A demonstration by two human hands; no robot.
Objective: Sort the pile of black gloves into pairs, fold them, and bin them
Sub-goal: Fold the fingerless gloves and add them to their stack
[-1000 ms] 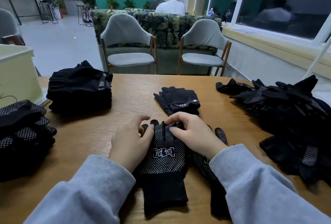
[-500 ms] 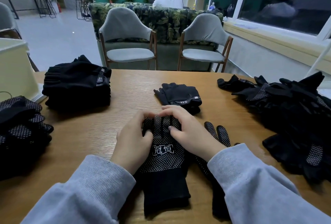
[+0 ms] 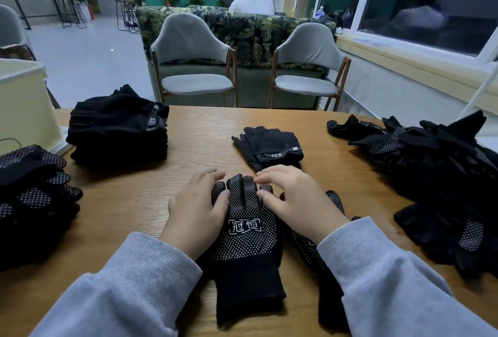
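A black dotted glove (image 3: 246,239) with a white logo lies flat on the wooden table (image 3: 204,132), fingers pointing away from me. My left hand (image 3: 195,208) rests on its left side, fingers spread over the glove's fingers. My right hand (image 3: 295,200) rests on its right side, fingers relaxed. A second dotted glove (image 3: 320,258) lies to the right, mostly under my right forearm. A folded plain black glove pair (image 3: 270,146) sits just beyond my hands. An unsorted pile of black gloves (image 3: 442,175) fills the right side.
A stack of folded plain black gloves (image 3: 118,126) stands at the back left, and a stack of dotted gloves (image 3: 32,191) at the near left. A pale bin (image 3: 24,99) sits at the left edge. Two grey chairs (image 3: 194,67) face the table's far side.
My fingers have uncurled from the glove's fingertips and now lie spread flat on either side. The glove's fingers show between my hands.
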